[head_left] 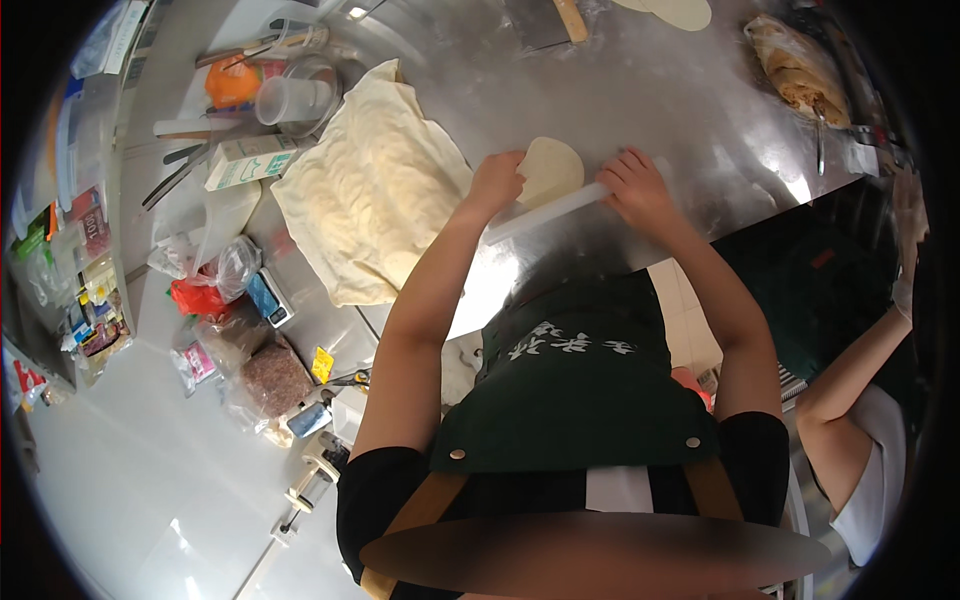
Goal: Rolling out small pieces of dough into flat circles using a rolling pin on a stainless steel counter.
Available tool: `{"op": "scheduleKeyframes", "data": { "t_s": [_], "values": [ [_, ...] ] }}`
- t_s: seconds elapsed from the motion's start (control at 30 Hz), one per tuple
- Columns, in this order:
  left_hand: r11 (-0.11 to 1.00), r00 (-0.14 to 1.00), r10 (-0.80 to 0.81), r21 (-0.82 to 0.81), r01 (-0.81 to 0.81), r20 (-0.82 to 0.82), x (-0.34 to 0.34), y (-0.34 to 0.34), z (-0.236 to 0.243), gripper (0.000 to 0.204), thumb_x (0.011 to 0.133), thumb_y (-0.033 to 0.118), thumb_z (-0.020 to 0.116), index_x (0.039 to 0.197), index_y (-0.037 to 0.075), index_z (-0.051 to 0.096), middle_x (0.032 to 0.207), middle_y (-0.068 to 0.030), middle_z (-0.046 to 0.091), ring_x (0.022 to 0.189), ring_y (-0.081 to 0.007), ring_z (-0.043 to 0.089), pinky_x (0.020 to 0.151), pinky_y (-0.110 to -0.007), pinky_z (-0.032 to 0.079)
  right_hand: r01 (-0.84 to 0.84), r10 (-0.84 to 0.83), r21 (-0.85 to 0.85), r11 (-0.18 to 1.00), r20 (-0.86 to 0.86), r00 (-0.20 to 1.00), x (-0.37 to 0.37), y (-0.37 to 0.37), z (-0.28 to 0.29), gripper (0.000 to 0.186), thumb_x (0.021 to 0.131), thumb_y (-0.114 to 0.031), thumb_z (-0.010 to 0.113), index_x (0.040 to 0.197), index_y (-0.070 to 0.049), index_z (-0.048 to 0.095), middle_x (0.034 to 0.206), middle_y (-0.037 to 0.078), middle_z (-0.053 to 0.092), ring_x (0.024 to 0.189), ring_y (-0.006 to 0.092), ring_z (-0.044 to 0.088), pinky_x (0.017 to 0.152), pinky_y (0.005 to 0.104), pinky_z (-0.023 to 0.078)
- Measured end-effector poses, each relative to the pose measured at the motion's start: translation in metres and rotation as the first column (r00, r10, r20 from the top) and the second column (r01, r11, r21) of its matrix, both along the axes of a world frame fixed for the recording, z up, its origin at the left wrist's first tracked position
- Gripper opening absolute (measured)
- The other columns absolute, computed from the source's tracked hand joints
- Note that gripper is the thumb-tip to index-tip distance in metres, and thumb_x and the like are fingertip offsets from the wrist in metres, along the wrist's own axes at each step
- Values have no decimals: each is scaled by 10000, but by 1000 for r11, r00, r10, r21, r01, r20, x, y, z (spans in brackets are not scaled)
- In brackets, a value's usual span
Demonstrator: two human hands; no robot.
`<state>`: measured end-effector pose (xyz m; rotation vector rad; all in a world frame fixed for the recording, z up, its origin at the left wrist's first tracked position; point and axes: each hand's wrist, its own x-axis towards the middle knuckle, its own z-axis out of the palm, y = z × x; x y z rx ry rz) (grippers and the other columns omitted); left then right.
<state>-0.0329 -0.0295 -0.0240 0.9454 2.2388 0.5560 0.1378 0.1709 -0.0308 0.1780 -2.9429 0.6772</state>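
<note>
A flat oval piece of dough (556, 168) lies on the steel table in front of me. My left hand (497, 184) pinches its left edge, with the fingertips curled in. My right hand (637, 192) is closed over the right part of a white rolling pin (545, 216), which lies slantwise along the near side of the dough. The pin's left end sticks out free below my left wrist. To the left, a large cream-coloured cloth (375, 185) is spread over lumpy rows; what is beneath it stays hidden.
Flattened dough pieces (683, 12) and a wooden-handled scraper (570, 18) lie at the far side. A bag of brown filling (795, 72) with a spoon is far right. Containers, a carton (250, 161) and a scale (270, 297) crowd the left. Another person's arm (850, 375) shows at right.
</note>
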Motion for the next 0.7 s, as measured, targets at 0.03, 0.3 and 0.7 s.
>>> {"op": "scheduleKeyframes", "data": {
  "t_s": [0.03, 0.3, 0.7],
  "values": [
    [1000, 1000, 2, -3, -2, 0, -2, -1, -3, 245, 711, 58, 618, 950, 3, 611, 866, -202, 622, 827, -375, 590, 722, -401, 463, -49, 49, 25, 998, 17, 999, -11, -2, -2, 355, 683, -249, 699, 965, -77, 568, 964, 62, 555, 1006, 252, 496, 1026, 434, 310],
    [965, 926, 196, 106, -241, 321, -11, -4, -32, 292, 688, 105, 635, 967, 21, 636, 887, -185, 642, 832, -313, 622, 751, -357, 480, 303, -300, 128, 944, -49, 953, -33, -42, -30, 456, 799, -316, 586, 1146, -25, 529, 1243, 149, 471, 1203, 298, 406, 1039, 467, 270],
    [955, 978, -200, -213, 208, 58, -31, 41, -29, 259, 650, 133, 700, 890, 43, 670, 898, -145, 658, 848, -298, 633, 723, -381, 509, 332, -333, 156, 930, -21, 943, -54, -43, -33, 611, 813, -304, 565, 1321, -24, 373, 1407, 151, 324, 1250, 312, 366, 1037, 468, 275]
  ]
}}
